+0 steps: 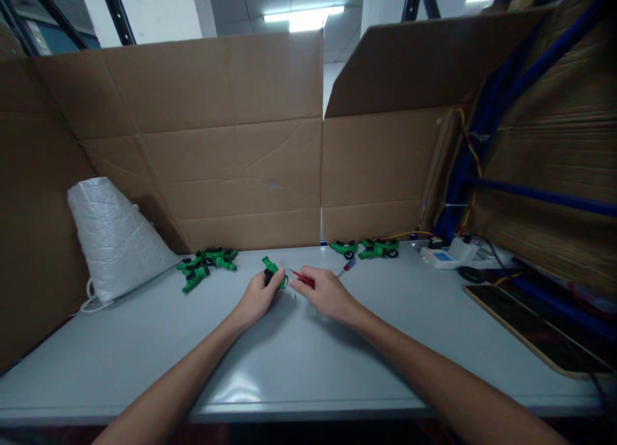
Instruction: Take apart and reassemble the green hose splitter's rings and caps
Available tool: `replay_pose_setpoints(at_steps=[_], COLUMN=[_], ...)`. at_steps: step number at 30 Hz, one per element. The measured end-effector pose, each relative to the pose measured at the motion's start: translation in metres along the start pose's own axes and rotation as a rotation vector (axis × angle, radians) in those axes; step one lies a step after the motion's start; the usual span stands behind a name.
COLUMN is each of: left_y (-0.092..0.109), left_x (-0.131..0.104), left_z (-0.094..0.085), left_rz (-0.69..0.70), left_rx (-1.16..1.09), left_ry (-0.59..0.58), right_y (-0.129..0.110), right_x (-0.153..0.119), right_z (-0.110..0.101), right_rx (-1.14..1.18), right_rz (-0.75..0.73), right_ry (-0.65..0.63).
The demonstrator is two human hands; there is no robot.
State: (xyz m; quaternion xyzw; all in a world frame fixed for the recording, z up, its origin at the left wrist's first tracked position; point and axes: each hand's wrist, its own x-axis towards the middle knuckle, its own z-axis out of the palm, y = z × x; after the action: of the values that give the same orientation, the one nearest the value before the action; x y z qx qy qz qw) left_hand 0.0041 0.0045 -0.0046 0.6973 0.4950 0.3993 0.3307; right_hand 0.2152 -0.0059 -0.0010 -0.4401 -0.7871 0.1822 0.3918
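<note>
My left hand (pixel 260 295) is closed round a small green toy vehicle (pixel 271 265) with black parts, held over the middle of the table. In my closed right hand (pixel 329 292) is a red-handled screwdriver (pixel 303 278), its thin shaft pointing left toward the toy. Whether the tip touches the toy I cannot tell. A second screwdriver (pixel 348 265) with a dark handle lies just behind my right hand. Below the toy shows a tiny dark speck, too small to name.
Several green toy vehicles (pixel 196 274) lie in a pile at the back left, beside a white wrapped bundle (pixel 120 245). More green toys with black wheels (pixel 379 248) stand back right. A power strip (pixel 441 257) and a dark flat panel (pixel 535 329) occupy the right; cardboard walls (pixel 231 168) enclose the table.
</note>
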Motion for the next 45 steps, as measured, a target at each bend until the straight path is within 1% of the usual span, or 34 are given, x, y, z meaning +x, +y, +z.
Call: replay_pose_setpoints(at_steps=[3, 7, 14, 20, 23, 27, 30, 35, 38, 41, 42, 45], left_y=[0.002, 0.002, 0.003, 0.004, 0.004, 0.003, 0.002, 0.002, -0.003, -0.011, -0.013, -0.016], left_x=[-0.001, -0.002, -0.005, -0.004, -0.004, -0.004, -0.005, -0.002, 0.005, 0.012, 0.013, 0.014], left_z=[0.002, 0.003, 0.005, 0.004, 0.005, 0.005, 0.006, 0.004, -0.001, -0.007, -0.009, -0.013], left_rz=[-0.059, -0.052, 0.018, 0.022, 0.041, -0.017, -0.043, -0.053, -0.054, -0.028, -0.022, -0.022], left_rx=[-0.106, -0.104, -0.101, -0.095, -0.105, -0.143, -0.145, -0.13, -0.123, -0.054, -0.028, 0.018], left_ry=[-0.074, -0.085, -0.12, -0.082, -0.081, -0.123, -0.128, -0.088, 0.0, 0.104, 0.133, 0.168], right_y=[0.0, 0.0, 0.006, 0.001, 0.0, 0.003, 0.005, 0.006, 0.006, 0.004, 0.004, 0.003], right_x=[0.0, 0.0, -0.001, 0.0, -0.001, 0.0, 0.001, 0.002, 0.001, -0.001, -0.001, -0.003], right_z=[0.006, 0.008, 0.017, 0.016, 0.014, 0.013, 0.014, 0.014, 0.012, 0.008, 0.007, 0.004], right_rx=[0.133, 0.221, 0.269, 0.352, 0.376, 0.385, 0.386, 0.345, 0.242, 0.083, 0.029, -0.1], right_rz=[-0.002, 0.009, 0.033, 0.04, 0.04, 0.03, 0.021, 0.022, 0.032, 0.04, 0.044, 0.065], right_ry=[-0.03, -0.05, -0.014, 0.022, 0.002, -0.037, -0.067, -0.053, -0.022, -0.008, -0.016, -0.083])
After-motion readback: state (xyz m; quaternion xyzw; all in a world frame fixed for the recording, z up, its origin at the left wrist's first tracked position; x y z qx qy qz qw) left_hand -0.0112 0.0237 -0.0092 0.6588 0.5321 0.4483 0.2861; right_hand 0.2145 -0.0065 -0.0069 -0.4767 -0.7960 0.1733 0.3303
